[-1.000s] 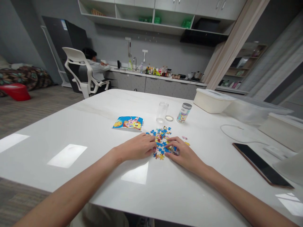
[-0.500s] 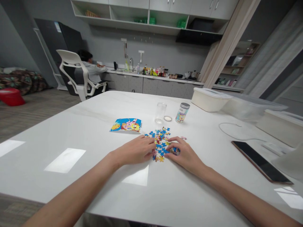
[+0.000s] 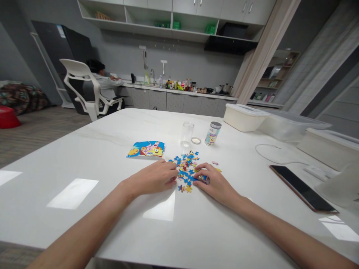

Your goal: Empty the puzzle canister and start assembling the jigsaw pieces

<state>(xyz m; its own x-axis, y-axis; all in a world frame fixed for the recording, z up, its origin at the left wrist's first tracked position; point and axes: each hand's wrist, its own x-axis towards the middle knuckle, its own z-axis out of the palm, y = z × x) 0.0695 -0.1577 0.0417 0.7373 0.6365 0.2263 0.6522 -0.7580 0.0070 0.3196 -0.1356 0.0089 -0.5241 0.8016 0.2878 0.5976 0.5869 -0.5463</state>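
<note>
A heap of small blue, yellow and red puzzle pieces [image 3: 186,164] lies on the white table [image 3: 112,164]. My left hand [image 3: 155,177] rests at the heap's left edge, fingers curled down with the tips by the pieces. My right hand [image 3: 214,181] lies at the heap's right side, fingers bent over a few pieces; what they pinch is too small to name. A colourful picture card [image 3: 146,149] sits just behind my left hand.
An empty clear jar [image 3: 187,133], its lid [image 3: 196,140] and a labelled jar [image 3: 212,133] stand behind the heap. A phone [image 3: 303,188] and white cable [image 3: 269,157] lie right. White bins [image 3: 245,117] line the far right. A person sits in a chair [image 3: 84,87] beyond.
The view has drifted right and up a little, so everything sits slightly lower-left. Both hands stay at the heap with only small finger shifts.
</note>
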